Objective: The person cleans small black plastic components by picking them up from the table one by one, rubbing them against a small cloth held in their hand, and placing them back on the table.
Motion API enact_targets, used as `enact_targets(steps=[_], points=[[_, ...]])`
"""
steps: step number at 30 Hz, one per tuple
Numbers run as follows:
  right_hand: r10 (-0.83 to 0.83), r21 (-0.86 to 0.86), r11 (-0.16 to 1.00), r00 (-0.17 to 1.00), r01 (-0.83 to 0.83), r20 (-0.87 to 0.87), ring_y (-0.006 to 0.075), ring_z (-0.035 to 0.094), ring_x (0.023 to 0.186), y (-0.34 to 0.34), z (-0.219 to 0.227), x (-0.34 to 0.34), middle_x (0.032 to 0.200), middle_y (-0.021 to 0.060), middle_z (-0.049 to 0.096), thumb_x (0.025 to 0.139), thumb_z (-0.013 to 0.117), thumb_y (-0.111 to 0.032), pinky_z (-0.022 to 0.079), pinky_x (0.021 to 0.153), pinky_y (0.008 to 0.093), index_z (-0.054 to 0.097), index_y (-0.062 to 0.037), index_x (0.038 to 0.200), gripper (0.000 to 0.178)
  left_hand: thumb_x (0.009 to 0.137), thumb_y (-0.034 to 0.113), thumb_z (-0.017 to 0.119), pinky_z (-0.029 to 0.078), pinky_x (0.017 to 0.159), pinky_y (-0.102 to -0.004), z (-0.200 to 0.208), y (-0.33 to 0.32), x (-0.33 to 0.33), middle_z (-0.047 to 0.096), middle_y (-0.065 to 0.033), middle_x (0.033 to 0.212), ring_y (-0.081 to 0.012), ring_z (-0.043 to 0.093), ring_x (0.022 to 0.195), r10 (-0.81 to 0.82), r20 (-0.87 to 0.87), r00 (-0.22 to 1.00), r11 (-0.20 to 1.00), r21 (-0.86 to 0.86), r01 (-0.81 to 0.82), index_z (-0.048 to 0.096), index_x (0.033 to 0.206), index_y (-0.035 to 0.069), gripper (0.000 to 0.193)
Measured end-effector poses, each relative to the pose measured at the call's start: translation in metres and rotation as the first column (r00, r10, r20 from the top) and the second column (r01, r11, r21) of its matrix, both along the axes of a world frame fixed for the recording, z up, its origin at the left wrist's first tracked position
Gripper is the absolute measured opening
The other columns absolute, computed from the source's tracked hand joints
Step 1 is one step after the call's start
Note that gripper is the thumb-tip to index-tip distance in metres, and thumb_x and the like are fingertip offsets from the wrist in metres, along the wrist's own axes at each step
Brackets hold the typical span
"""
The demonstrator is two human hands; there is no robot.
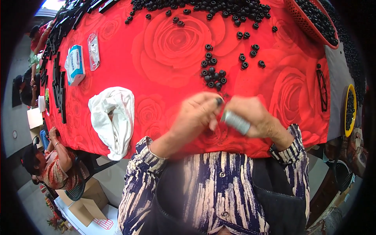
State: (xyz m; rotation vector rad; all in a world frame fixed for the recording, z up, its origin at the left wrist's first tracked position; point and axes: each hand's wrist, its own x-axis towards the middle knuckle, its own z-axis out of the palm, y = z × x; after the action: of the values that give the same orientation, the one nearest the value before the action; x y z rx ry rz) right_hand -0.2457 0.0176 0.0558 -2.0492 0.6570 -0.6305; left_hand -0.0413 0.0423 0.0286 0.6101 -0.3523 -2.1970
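My left hand [196, 115] is closed in a pinch on a small black round part [219, 102], smeared a little by motion. Close beside it, my right hand [254, 115] wraps round a short silver-grey tool [237, 122] that looks ribbed; its exact kind is blurred. The two hands nearly meet over the red rose-patterned tablecloth [164, 94]. Just beyond them sits a small cluster of black round parts [213, 76], like little knobs with a hole in the middle.
A large heap of black parts [203, 6] lies at the far edge. At far right stands a red basket [291, 13]; a yellow-rimmed one [355, 100] is lower. To the left are a white cloth [127, 117], a tissue box [78, 68] and long black strips [56, 86]. People sit beyond.
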Motion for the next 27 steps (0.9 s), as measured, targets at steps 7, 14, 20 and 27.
enact_targets(steps=[7,14,20,27], points=[[-0.328,0.186,0.935,0.936,0.302,0.127,0.0171,0.052,0.06,-0.006,0.006,-0.007,0.071,0.0066,0.052,0.075,0.067,-0.003,0.042,0.052,0.03,0.055,-0.0002,0.101,0.029,0.093,0.014,0.052,0.045,0.051,-0.0235,0.001,-0.004,0.0,0.056,-0.0044,0.08,-0.01,0.054,0.066,0.053,0.054,0.997,0.999,0.004,-0.053,0.056,0.104,0.001,0.018],[-0.255,-0.348,0.897,0.962,0.273,0.098,0.024,0.055,0.058,0.005,-0.001,0.008,0.071,0.0083,0.054,0.061,0.072,-0.01,0.043,0.05,0.0337,0.058,0.0001,0.103,0.046,0.093,0.013,0.052,0.045,0.05,-0.0228,0.004,0.006,-0.011,0.057,-0.0034,0.077,-0.0076,0.052,0.062,-0.072,0.056,0.996,0.992,0.104,0.066,0.055,0.104,0.001,0.017],[-0.299,-0.391,0.861,0.946,0.325,0.127,0.023,0.054,0.056,0.012,-0.001,0.011,0.069,0.0087,0.053,0.06,0.072,-0.007,0.042,0.048,0.0345,0.058,0.0018,0.1,0.044,0.093,0.014,0.052,0.043,0.049,-0.0235,0.002,0.006,-0.01,0.055,-0.0011,0.075,-0.0068,0.05,0.06,-0.098,-0.065,0.993,0.986,0.129,0.106,0.055,0.102,0.002,0.016],[-0.317,-0.41,0.836,0.931,0.364,0.18,0.0228,0.053,0.054,0.013,-0.001,0.01,0.066,0.0087,0.051,0.06,0.072,-0.005,0.041,0.046,0.0352,0.058,0.0006,0.097,0.04,0.093,0.014,0.052,0.045,0.05,-0.0231,0.005,0.004,-0.012,0.056,-0.0019,0.077,-0.0074,0.051,0.062,-0.089,-0.056,0.994,0.99,0.106,0.095,0.055,0.102,0.002,0.016]])
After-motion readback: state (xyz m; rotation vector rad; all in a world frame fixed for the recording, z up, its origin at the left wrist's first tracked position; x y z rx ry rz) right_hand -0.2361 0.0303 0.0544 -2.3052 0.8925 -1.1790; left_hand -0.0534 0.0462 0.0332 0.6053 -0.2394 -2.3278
